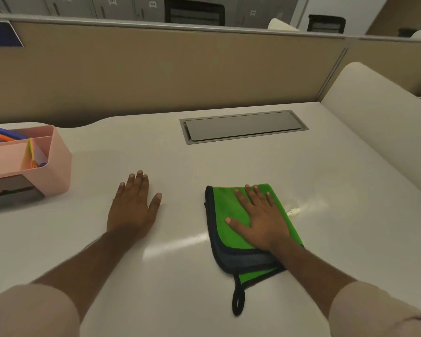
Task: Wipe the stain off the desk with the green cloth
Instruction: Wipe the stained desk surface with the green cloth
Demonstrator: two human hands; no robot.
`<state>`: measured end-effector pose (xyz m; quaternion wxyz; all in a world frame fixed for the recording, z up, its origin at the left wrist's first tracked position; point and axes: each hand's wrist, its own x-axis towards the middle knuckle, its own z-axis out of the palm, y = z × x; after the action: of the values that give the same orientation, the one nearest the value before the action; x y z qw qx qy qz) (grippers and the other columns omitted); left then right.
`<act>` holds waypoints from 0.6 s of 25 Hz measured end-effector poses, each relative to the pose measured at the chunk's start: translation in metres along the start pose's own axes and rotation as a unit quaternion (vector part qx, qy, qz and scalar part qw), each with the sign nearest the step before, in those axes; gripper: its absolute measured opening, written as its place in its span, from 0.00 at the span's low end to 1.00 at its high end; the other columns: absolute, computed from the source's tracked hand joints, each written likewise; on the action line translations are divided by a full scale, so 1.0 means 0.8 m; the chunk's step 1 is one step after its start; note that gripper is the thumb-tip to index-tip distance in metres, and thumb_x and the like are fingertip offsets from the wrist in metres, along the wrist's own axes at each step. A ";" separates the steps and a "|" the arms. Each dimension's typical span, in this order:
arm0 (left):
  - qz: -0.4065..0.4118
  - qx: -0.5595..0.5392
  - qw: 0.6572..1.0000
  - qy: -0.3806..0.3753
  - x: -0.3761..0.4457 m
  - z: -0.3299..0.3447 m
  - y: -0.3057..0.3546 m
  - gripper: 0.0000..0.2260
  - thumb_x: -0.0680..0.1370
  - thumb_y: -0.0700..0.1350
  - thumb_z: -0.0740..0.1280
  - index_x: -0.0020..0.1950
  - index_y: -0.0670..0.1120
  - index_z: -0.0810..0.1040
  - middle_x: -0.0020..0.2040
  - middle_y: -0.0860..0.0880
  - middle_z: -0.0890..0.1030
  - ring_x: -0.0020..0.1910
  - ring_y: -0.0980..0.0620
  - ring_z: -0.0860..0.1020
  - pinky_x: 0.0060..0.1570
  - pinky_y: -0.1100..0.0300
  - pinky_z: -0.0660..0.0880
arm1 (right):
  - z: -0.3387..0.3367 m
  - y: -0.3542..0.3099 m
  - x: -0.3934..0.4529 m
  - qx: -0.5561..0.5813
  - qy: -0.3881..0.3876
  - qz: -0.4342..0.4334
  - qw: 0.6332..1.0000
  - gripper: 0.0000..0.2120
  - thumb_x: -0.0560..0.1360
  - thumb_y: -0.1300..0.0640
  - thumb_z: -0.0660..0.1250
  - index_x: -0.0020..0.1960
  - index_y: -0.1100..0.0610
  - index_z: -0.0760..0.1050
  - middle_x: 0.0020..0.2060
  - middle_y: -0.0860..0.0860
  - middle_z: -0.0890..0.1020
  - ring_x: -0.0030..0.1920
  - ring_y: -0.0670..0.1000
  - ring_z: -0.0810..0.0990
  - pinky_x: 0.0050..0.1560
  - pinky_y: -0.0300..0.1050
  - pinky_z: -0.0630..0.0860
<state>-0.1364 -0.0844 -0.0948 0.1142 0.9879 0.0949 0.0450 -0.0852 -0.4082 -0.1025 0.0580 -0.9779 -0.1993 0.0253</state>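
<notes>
The green cloth (225, 210), folded, with a dark border and a black hanging loop, lies flat on the white desk (180, 161) right of centre. My right hand (255, 218) rests palm-down on top of it with fingers spread, pressing on it rather than gripping. Just right of the cloth a small pale smear (293, 211) shows on the desk surface. My left hand (133, 206) lies flat on the bare desk to the left, fingers apart, holding nothing.
A pink desk organiser (46, 164) with pens and coloured slips stands at the left edge. A grey cable-hatch cover (243, 126) is set into the desk at the back. A beige partition (156, 76) rises behind, and a white rounded panel (379, 135) borders the right.
</notes>
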 end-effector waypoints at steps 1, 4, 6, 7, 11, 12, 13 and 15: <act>0.000 0.006 1.000 0.002 0.000 0.002 0.000 0.32 0.81 0.60 0.43 0.79 0.42 0.50 0.81 0.47 0.50 0.80 0.50 0.47 0.78 0.52 0.44 | 0.002 0.005 -0.010 0.000 0.001 -0.011 1.000 0.41 0.71 0.22 0.42 0.78 0.41 0.44 0.79 0.48 0.50 0.79 0.49 0.42 0.78 0.57 0.42; 0.008 0.013 1.000 0.009 0.000 0.007 -0.008 0.34 0.78 0.62 0.41 0.79 0.43 0.50 0.81 0.48 0.50 0.80 0.51 0.46 0.78 0.53 0.43 | -0.002 0.025 -0.007 0.003 -0.005 -0.053 0.999 0.41 0.71 0.22 0.45 0.78 0.39 0.44 0.79 0.46 0.50 0.78 0.47 0.42 0.78 0.56 0.43; 0.001 0.012 1.000 0.005 -0.002 0.010 -0.014 0.35 0.78 0.63 0.41 0.79 0.43 0.49 0.81 0.48 0.49 0.80 0.52 0.46 0.78 0.53 0.43 | -0.009 0.044 0.008 -0.009 -0.019 -0.099 0.995 0.40 0.71 0.22 0.47 0.78 0.39 0.44 0.79 0.46 0.50 0.78 0.45 0.42 0.78 0.55 0.44; -0.006 0.010 1.000 0.007 -0.002 0.012 -0.016 0.35 0.78 0.63 0.41 0.79 0.43 0.49 0.81 0.49 0.49 0.80 0.52 0.46 0.78 0.53 0.44 | -0.013 0.056 0.017 -0.012 -0.024 -0.114 0.993 0.40 0.72 0.23 0.48 0.78 0.39 0.44 0.79 0.45 0.50 0.78 0.45 0.42 0.78 0.55 0.45; -0.020 0.010 1.000 0.011 0.001 0.018 -0.017 0.35 0.78 0.64 0.41 0.79 0.44 0.50 0.81 0.49 0.50 0.80 0.52 0.47 0.78 0.53 0.45 | -0.023 0.093 0.063 -0.019 -0.030 -0.106 0.994 0.39 0.72 0.24 0.47 0.78 0.40 0.46 0.79 0.47 0.51 0.78 0.46 0.44 0.78 0.55 0.46; -0.022 0.008 1.000 0.010 0.002 0.019 -0.018 0.35 0.78 0.64 0.41 0.79 0.44 0.50 0.81 0.49 0.51 0.80 0.52 0.48 0.78 0.53 0.45 | -0.023 0.101 0.074 -0.018 -0.027 -0.093 0.995 0.40 0.72 0.24 0.47 0.78 0.41 0.47 0.79 0.47 0.52 0.78 0.47 0.45 0.78 0.55 0.45; -0.022 0.006 1.000 0.008 0.003 0.020 -0.019 0.36 0.78 0.64 0.41 0.79 0.44 0.50 0.81 0.49 0.51 0.80 0.53 0.48 0.78 0.53 0.46 | -0.025 0.108 0.084 -0.017 -0.022 -0.078 0.997 0.40 0.72 0.24 0.47 0.78 0.41 0.48 0.79 0.48 0.52 0.78 0.47 0.46 0.78 0.55 0.45; -0.022 0.001 1.000 -0.001 0.004 0.020 -0.021 0.35 0.78 0.64 0.41 0.79 0.44 0.50 0.81 0.49 0.51 0.80 0.53 0.48 0.78 0.53 0.46 | -0.028 0.125 0.098 -0.010 -0.012 -0.039 0.999 0.40 0.72 0.24 0.47 0.78 0.42 0.49 0.79 0.48 0.53 0.78 0.48 0.47 0.78 0.54 0.44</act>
<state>-0.1347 -0.0714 -0.1140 0.1145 0.9856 0.1170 0.0416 0.0273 -0.4712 -0.0945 0.0469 -0.9696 -0.2378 0.0323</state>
